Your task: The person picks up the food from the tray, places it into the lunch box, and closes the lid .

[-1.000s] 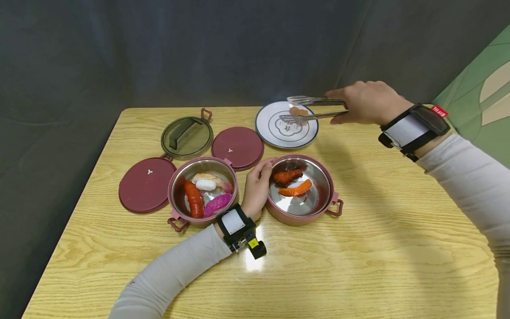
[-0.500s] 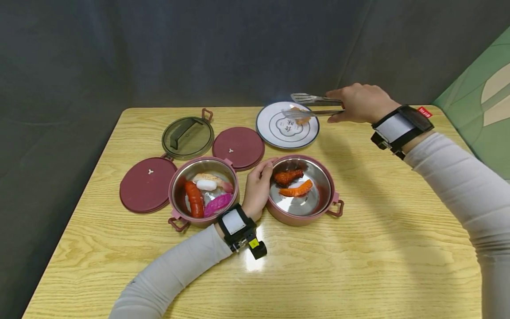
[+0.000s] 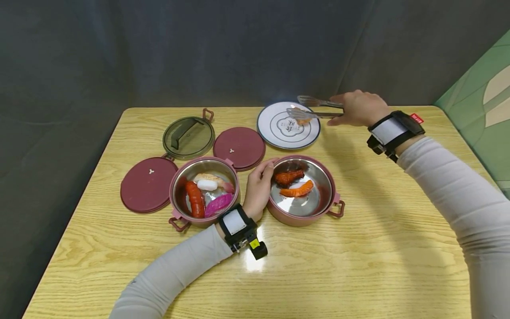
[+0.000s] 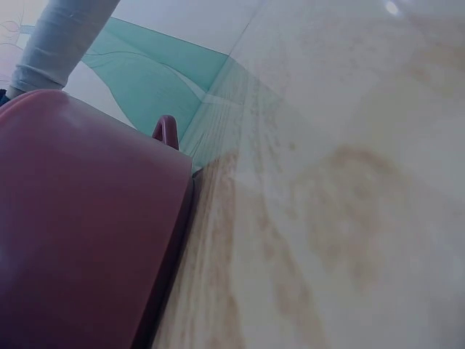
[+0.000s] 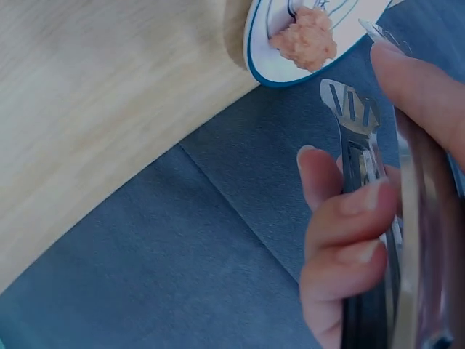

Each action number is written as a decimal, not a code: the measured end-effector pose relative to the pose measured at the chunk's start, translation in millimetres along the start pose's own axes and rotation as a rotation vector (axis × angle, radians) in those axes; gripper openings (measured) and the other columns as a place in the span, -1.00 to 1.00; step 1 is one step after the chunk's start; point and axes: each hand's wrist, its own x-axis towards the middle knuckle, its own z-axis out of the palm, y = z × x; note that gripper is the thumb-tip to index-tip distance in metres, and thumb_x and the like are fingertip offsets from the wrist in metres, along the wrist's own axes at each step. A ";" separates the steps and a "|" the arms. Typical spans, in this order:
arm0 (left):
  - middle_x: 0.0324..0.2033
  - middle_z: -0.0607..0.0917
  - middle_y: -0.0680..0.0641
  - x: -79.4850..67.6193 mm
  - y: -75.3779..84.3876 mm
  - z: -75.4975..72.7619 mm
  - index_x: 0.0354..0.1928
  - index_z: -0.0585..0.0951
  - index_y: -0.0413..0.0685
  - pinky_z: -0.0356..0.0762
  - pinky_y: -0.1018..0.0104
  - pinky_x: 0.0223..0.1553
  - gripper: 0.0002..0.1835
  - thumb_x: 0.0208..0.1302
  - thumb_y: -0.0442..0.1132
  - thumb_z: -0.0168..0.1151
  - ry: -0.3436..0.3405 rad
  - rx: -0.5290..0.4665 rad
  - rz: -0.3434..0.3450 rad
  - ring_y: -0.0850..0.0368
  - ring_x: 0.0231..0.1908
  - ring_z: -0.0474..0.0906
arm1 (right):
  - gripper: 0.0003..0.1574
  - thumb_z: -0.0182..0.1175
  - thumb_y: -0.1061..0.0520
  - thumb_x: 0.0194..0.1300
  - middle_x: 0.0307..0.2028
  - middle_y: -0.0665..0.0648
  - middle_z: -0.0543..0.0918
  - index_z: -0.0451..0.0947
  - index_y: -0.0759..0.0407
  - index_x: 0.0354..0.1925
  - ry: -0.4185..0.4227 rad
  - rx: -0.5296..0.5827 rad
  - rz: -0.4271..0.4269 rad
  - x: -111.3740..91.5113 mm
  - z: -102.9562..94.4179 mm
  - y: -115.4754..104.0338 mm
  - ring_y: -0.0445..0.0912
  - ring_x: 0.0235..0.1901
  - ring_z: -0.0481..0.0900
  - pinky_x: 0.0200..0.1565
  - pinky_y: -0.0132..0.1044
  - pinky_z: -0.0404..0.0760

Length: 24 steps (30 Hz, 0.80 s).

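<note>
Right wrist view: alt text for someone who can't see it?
Right hand holding metal tongs, tips apart and clear of the lumpy peach-coloured food on a blue-rimmed white plate near the top. Wooden table upper left; dark cloth below.

Head looks down, wrist views nearer — table (image 3: 318,270) in all.

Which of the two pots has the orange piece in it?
The pot on the right, which the left hand touches: the orange piece lies there; the other pot holds a red sausage instead.
</note>
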 end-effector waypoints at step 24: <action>0.18 0.56 -0.18 -1.0 -1.4 0.6 0.22 0.51 -0.23 0.36 0.23 0.30 -0.62 0.54 -0.21 -0.12 -0.006 -0.005 0.020 0.03 0.24 0.43 | -0.04 0.17 -0.25 0.33 0.25 0.51 0.37 0.17 0.28 0.43 -0.053 0.020 0.007 8.6 22.8 4.8 0.40 0.17 0.39 0.12 0.28 0.42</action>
